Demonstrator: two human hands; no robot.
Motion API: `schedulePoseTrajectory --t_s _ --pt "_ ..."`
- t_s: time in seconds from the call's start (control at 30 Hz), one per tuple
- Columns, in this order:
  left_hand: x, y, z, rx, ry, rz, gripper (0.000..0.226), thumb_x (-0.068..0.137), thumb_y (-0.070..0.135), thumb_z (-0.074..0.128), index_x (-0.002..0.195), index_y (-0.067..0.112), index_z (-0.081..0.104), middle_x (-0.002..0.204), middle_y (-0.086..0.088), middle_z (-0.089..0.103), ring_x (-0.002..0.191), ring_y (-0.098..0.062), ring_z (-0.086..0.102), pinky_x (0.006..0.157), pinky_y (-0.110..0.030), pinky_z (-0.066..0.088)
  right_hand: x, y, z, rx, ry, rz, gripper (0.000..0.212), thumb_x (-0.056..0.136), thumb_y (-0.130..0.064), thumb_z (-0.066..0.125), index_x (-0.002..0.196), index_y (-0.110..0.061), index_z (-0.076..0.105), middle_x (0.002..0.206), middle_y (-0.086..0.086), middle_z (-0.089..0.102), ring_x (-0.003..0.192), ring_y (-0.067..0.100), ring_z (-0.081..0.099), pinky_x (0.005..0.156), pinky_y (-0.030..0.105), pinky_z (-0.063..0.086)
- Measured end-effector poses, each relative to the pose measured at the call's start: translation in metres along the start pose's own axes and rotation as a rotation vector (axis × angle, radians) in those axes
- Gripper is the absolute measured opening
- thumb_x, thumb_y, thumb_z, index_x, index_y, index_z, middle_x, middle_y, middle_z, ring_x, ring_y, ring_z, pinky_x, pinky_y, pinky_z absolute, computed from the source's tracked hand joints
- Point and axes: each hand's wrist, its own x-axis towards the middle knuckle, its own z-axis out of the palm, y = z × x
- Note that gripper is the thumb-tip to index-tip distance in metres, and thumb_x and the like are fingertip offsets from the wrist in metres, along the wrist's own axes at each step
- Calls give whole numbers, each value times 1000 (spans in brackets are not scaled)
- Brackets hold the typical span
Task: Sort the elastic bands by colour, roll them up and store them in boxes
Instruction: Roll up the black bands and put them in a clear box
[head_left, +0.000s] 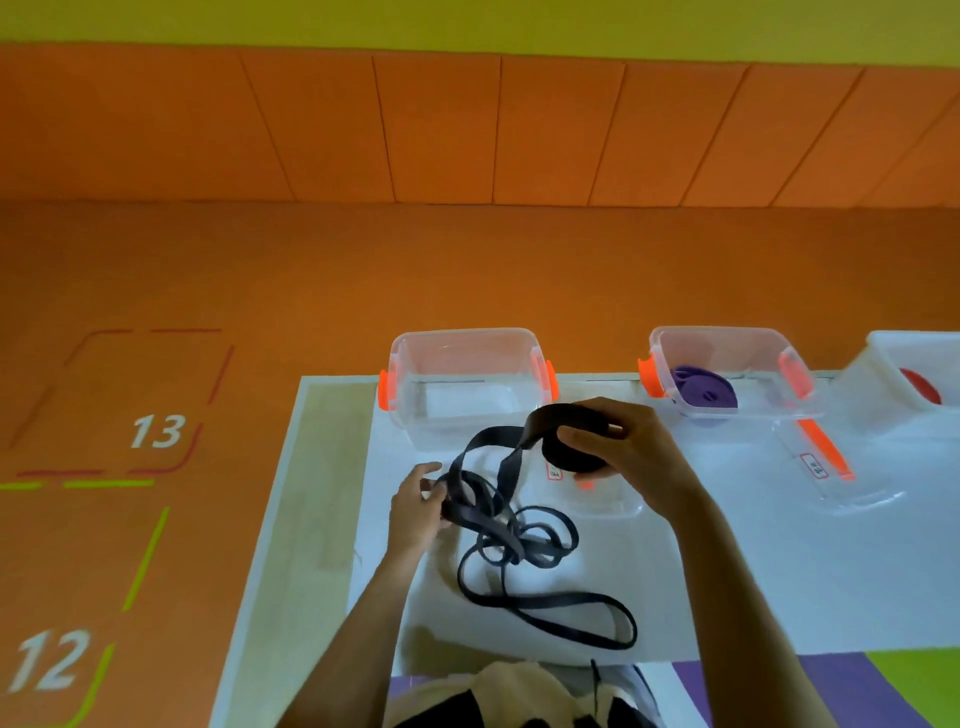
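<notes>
A long black elastic band (524, 540) lies tangled in loops on the white table (810, 571). My right hand (623, 457) grips the rolled-up end of it, a black coil (566, 447), just in front of an empty clear box (467, 384) with orange clips. My left hand (418, 506) pinches a loose stretch of the same band at the left of the tangle. A second clear box (727, 374) at the back holds a rolled purple band (701, 392). A third box (904, 374) at the far right holds something red (919, 392).
Two clear lids with orange clips lie on the table: one (608, 499) under my right hand, one (831, 467) before the purple box. The orange floor (156, 431) with numbers 12 and 13 lies left of the table edge. A beige bag (498, 696) sits at my lap.
</notes>
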Motion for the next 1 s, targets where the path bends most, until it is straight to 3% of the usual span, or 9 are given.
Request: schedulePoseTrajectory --t_s 0.17,0.33,0.5,0.67,0.77,0.8,0.87,0.93,1.0 --pt "-3 -3 -5 -112 128 -167 19 106 4 55 119 10 42 113 -20 62 97 -39 69 65 -44 65 4 -4 2 -5 -12 -28 28 81 -31 89 108 -32 81 104 4 79 96 24 79 68 45 67" --pt "-3 -16 -15 -61 173 -224 15 107 22 58 109 8 56 111 -19 71 101 -40 69 96 -58 57 6 -13 4 26 -1 -51 33 74 -38 88 106 -31 82 104 5 80 96 26 79 67 44 67" --pt "-9 -16 -24 -214 195 -126 7 106 18 61 101 14 64 106 -16 74 75 -25 65 72 -42 58 4 -21 0 54 47 -121 35 80 -35 85 113 -25 80 110 4 78 103 26 77 67 48 67" --pt "-14 -13 -31 -257 111 -59 18 96 24 78 110 16 68 106 -14 73 76 -18 68 75 -34 56 5 -33 -10 196 137 -227 31 88 -30 83 116 -19 78 116 13 75 108 34 75 70 55 65" --pt "-18 -16 -34 -75 -17 0 38 89 33 86 121 27 68 109 -1 69 99 -14 67 82 -27 52 4 -38 -14 226 183 -267 25 90 -31 80 113 -22 78 114 10 75 111 32 74 71 52 65" --pt "-18 -17 -34 15 -79 20 38 91 35 84 124 30 66 105 -1 69 99 -14 67 82 -26 52 4 -38 -15 222 183 -272 25 90 -31 79 113 -22 78 114 10 74 112 32 74 71 52 65" --pt "-18 -17 -34 180 -188 58 28 98 36 75 124 32 67 83 2 71 79 -11 68 72 -22 51 3 -37 -16 207 165 -268 30 88 -33 81 115 -20 78 115 12 74 111 34 74 70 54 65" --pt "-18 -18 -31 378 -229 86 8 102 36 68 109 32 70 68 9 68 61 -7 61 63 -23 46 0 -37 -13 197 138 -243 42 83 -42 86 117 -19 78 116 13 74 109 35 75 70 56 65" --pt "-17 -18 -27 539 -227 79 19 100 38 67 84 30 62 69 7 64 62 -11 57 64 -30 44 -3 -36 -8 181 106 -214 51 77 -51 89 116 -20 78 115 13 75 108 35 75 68 56 65"
